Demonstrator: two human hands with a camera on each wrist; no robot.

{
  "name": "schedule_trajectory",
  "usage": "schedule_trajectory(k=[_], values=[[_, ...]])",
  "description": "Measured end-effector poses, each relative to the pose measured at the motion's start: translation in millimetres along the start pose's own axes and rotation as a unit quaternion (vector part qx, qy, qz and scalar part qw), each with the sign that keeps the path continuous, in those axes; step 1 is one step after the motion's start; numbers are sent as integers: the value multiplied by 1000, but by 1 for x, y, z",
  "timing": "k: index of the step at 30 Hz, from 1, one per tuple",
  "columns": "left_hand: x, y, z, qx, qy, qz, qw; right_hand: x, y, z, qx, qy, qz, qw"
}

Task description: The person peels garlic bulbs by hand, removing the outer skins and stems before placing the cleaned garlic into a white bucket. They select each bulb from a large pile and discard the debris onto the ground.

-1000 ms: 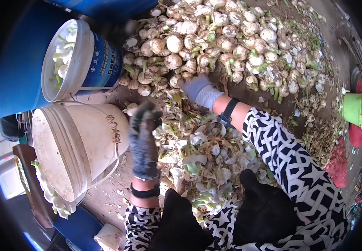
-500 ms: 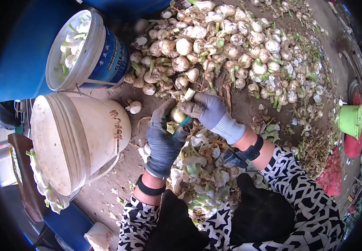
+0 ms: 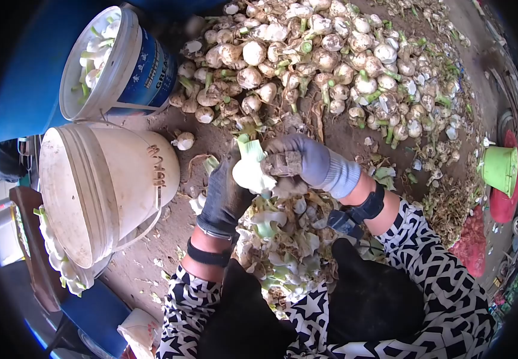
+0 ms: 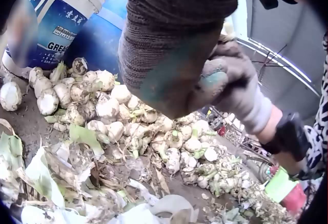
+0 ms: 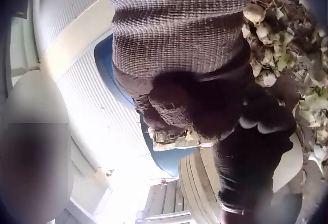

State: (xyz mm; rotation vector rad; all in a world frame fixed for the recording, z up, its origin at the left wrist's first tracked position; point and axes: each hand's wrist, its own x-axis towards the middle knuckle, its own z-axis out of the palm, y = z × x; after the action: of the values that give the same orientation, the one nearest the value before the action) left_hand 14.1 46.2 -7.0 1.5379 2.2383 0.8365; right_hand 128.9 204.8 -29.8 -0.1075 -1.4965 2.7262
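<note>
In the head view a white peeled garlic bulb with a short green stem is between the two gloved hands. The left hand, in a dark grey glove, grips the bulb from its left side. The right hand, in a light grey glove, has curled fingers pinching a piece of skin at the bulb's right side. In the right wrist view, pale skin shows below the curled right fingers. The left wrist view shows both gloves close together, with the bulb mostly hidden.
A heap of unpeeled garlic lies beyond the hands, with loose skins below them. At the left are a cream bucket and a blue bucket holding peeled bulbs. A green container stands at the right.
Both hands came together from apart, a bulb between them. Since half a second ago the bulb's white inside has become exposed, and the right hand has moved slightly down and right.
</note>
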Motion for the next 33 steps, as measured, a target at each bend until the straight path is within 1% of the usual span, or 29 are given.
schedule_trajectory(k=[1,2,3,5,6,7,8,9,10,11,12,13,14,15,17,18,19,21,22,23,24,25,26,28,29,30,31,32,33], values=[[-2,-14,10,41,-3,16,999,2,10,3,38,-19,-58,997],[5,-21,16,-59,8,-40,997,-3,-4,3,152,-46,137,978],[7,-24,18,-142,-18,-171,975,1,-4,10,-106,0,45,993],[8,-6,5,-164,83,-234,955,2,3,3,-107,54,68,990],[-9,-40,26,97,173,-66,978,1,4,2,-109,57,67,990],[-11,-26,14,32,158,-17,987,-1,3,4,6,88,54,995],[-8,-10,3,-131,70,-139,979,-2,4,6,121,117,39,985],[-4,5,-4,-287,-20,-255,923,-1,11,2,122,119,37,985],[-3,14,-5,-367,-16,-257,894,3,19,-2,27,110,-27,993],[-5,5,0,-367,-16,-257,894,5,24,-5,-70,99,-89,989],[-9,-12,10,-381,8,-187,906,1,27,-11,-70,98,-87,989],[-12,-22,16,-393,32,-117,912,-4,15,-11,69,73,12,995],[-9,-19,16,-660,54,-223,715,-9,4,-9,207,47,111,971],[-5,-18,6,-732,2,-248,634,-14,-3,-7,239,98,155,953],[-1,-16,4,-783,8,-211,586,-24,7,-20,144,115,179,966],[2,-14,3,-792,27,-224,568,-27,32,-28,27,101,103,989],[4,-18,1,-796,16,-183,576,-35,37,-28,29,98,101,990],[8,-24,0,-832,53,-150,531,-56,46,-21,113,37,238,964],[13,-24,-7,-825,35,-114,552,-63,52,-11,8,-25,288,957],[12,-29,-6,-837,48,-100,535,-69,58,1,-98,-87,332,934],[12,-30,-8,-842,62,-119,522,-74,64,12,-96,-89,328,935],[14,-29,-10,-847,75,-138,508,-78,70,24,-222,-153,316,910],[16,-28,-15,-845,74,-136,512,-81,75,34,-344,-213,297,865],[21,-25,-22,-814,148,-250,502,-82,79,43,-567,-315,245,721],[25,-34,-27,-810,137,-202,533,-75,73,33,-550,-245,216,769],[39,-53,-41,-815,136,-179,534,-66,63,17,-526,-173,188,811],[58,-52,-75,-753,182,-145,615,-49,42,9,-562,-130,194,794],[71,-70,-107,-736,185,-60,649,-39,44,-7,-576,-62,181,795],[82,-57,-138,-745,218,-59,628,-22,45,-22,-610,-31,205,764]])
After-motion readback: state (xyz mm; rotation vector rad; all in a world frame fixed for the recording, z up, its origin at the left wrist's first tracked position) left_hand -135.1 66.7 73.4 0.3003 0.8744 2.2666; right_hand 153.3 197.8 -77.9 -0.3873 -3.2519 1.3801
